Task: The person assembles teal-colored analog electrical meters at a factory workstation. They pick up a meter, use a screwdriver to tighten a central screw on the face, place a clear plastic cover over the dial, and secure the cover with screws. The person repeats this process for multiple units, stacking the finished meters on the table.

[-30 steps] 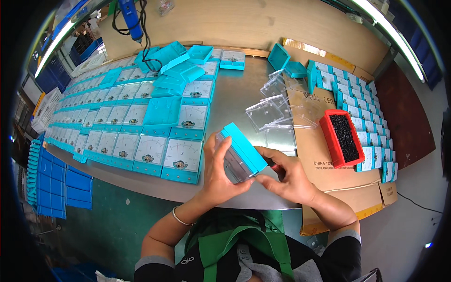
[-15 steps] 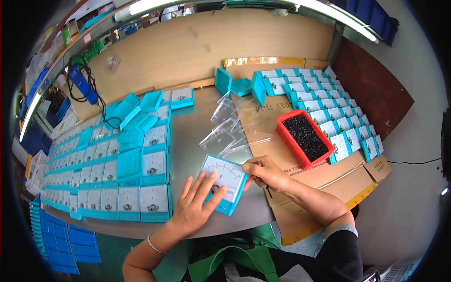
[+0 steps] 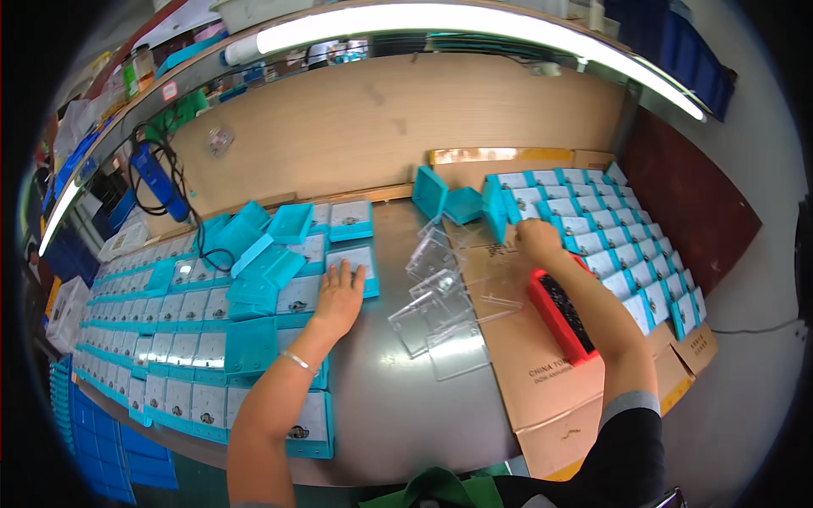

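My left hand (image 3: 341, 298) lies with outstretched fingers on the white face of a teal-framed panel meter (image 3: 362, 257), at the right edge of the left-hand rows. My right hand (image 3: 539, 243) reaches past the red bin to the near left corner of the right-hand meters (image 3: 576, 226). Motion blurs it and its fingers are hidden, so I cannot tell if it holds anything. Several clear plastic covers (image 3: 457, 351) lie loosely between my arms. Small black parts (image 3: 561, 306) fill the red bin (image 3: 542, 306), partly behind my right forearm.
Many teal-framed meters (image 3: 207, 411) cover the left of the metal table, with teal empty cases (image 3: 251, 347) on top. More teal cases (image 3: 430, 193) stand at the back. Flattened cardboard (image 3: 542, 415) lies under the bin. A blue corded tool (image 3: 158, 180) hangs at the left.
The meter from the front middle now lies at the left rows under my left hand. My right hand has let go of its side and moved far forward. The view has shifted.
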Motion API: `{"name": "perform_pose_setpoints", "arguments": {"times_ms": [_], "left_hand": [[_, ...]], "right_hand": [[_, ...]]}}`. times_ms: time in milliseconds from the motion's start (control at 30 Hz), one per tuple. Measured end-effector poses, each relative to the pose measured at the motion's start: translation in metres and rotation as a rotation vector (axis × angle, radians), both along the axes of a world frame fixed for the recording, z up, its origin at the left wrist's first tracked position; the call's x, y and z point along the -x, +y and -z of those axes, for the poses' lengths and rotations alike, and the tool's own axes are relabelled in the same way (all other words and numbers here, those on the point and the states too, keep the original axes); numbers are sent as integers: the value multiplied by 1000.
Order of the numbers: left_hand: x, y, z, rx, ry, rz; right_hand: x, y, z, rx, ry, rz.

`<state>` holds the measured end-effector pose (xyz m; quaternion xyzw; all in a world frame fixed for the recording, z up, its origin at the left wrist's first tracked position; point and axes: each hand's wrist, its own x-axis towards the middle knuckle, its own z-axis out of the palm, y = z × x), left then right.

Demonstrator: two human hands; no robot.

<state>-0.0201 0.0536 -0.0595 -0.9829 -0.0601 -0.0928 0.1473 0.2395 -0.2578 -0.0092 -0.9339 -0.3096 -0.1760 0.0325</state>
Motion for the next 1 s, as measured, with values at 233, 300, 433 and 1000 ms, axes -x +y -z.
{"name": "perform_pose_setpoints", "arguments": {"times_ms": [233, 300, 433, 1000], "left_hand": [[-37, 34, -15, 112, 63, -97], [-41, 40, -8, 152, 49, -114], [-36, 34, -17, 211, 30, -122], [100, -132, -80, 2697, 73, 231]], "right_hand": [[-88, 29, 40, 26, -63, 174], [-106, 33, 55, 54, -15, 169], [-117, 26, 58, -53, -108, 131], [216, 5, -78, -377, -274, -812]]}}
